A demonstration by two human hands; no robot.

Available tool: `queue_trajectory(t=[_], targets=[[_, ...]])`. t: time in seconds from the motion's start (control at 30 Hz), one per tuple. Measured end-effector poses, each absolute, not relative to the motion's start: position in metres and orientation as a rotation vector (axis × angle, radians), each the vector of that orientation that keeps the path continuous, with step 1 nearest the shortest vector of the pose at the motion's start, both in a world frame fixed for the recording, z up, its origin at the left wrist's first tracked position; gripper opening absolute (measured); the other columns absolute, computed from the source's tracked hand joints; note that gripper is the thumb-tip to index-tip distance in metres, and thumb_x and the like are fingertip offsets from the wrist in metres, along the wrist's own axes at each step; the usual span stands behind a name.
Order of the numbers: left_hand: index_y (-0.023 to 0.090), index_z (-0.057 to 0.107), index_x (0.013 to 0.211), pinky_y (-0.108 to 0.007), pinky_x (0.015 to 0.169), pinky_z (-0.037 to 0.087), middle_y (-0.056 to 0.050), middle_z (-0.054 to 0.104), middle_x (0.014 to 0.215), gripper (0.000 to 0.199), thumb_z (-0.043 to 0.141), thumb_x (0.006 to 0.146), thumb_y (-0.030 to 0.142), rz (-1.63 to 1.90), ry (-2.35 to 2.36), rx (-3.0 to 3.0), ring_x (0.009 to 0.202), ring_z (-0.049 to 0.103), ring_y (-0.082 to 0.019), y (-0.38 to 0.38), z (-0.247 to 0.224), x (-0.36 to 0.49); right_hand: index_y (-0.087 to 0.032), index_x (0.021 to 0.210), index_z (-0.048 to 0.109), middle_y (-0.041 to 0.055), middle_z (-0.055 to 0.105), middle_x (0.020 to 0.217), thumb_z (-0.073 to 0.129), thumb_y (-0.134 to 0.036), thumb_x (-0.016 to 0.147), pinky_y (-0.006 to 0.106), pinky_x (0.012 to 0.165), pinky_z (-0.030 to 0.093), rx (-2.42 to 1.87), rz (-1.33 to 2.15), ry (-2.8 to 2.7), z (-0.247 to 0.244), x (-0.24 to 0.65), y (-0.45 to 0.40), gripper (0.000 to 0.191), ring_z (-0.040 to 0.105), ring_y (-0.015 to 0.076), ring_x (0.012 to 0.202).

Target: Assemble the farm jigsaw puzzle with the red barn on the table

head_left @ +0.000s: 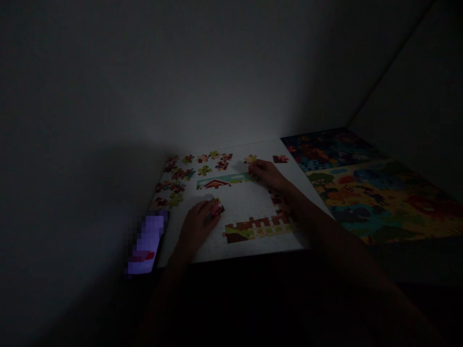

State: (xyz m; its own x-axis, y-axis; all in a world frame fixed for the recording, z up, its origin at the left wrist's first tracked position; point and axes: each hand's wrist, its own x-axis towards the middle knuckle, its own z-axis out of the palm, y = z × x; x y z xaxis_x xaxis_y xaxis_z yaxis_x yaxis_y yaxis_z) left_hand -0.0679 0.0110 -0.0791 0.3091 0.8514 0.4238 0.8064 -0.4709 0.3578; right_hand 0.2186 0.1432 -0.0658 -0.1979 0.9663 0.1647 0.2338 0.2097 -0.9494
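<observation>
My left hand (198, 222) has its fingers closed on a puzzle piece (217, 208) with pink and dark red on it, low over the white board (246, 197). My right hand (268, 173) is bent at the right end of a joined puzzle strip (217, 182) showing a red roof and pale sky. Its fingertips pinch down on a puzzle piece there, mostly hidden under them. A loose green and pink piece (249, 158) lies just behind those fingers. Nearer me is a joined strip with a white fence (258, 229), and a joined side column (277, 200) is partly covered by my right forearm.
Several loose puzzle pieces (175, 185) crowd the board's left and back. One dark red piece (280, 158) lies at the back right. A lit phone (146, 243) rests at the left edge. Two finished colourful puzzles (365, 193) lie on the right. The room is very dim.
</observation>
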Motion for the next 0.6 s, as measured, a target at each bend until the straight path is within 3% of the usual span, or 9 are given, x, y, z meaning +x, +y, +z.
queue_trajectory(t=[0.3, 0.4, 0.53, 0.6], targets=[[0.03, 0.059, 0.13, -0.04, 0.098, 0.048, -0.003, 0.067, 0.124, 0.04, 0.064, 0.09, 0.033, 0.726, 1.501, 2.39, 0.112, 0.06, -0.021, -0.037, -0.066, -0.072, -0.017, 0.081, 0.063, 0.0052, 0.067, 0.081, 0.06, -0.039, 0.087, 0.031, 0.072, 0.045, -1.211, 0.837, -1.817, -0.034, 0.231, 0.12, 0.023, 0.058, 0.0173, 0.075], [0.031, 0.058, 0.132, -0.039, 0.099, 0.047, -0.002, 0.065, 0.128, 0.041, 0.064, 0.092, 0.033, 0.717, 1.453, 2.402, 0.113, 0.059, -0.02, -0.046, -0.065, -0.072, -0.02, 0.094, 0.068, 0.0073, 0.071, 0.092, 0.058, -0.04, 0.089, 0.035, 0.076, 0.05, -1.25, 0.741, -2.019, -0.02, 0.228, 0.079, 0.023, 0.064, 0.0215, 0.082], [0.032, 0.063, 0.126, -0.039, 0.101, 0.045, -0.002, 0.064, 0.129, 0.033, 0.061, 0.093, 0.034, 0.732, 1.413, 2.439, 0.116, 0.057, -0.02, -0.055, -0.071, -0.073, -0.025, 0.109, 0.068, 0.0084, 0.07, 0.115, 0.055, -0.035, 0.093, 0.045, 0.094, 0.049, -1.194, 0.519, -2.249, -0.024, 0.2, -0.002, 0.023, 0.065, 0.0261, 0.105], [0.032, 0.065, 0.123, -0.039, 0.101, 0.045, -0.002, 0.064, 0.128, 0.03, 0.06, 0.094, 0.034, 0.757, 1.4, 2.439, 0.116, 0.058, -0.02, -0.056, -0.074, -0.073, -0.026, 0.11, 0.068, 0.0091, 0.069, 0.118, 0.051, -0.031, 0.095, 0.045, 0.091, 0.051, -1.17, 0.398, -2.266, -0.036, 0.182, -0.034, 0.023, 0.065, 0.0258, 0.104]])
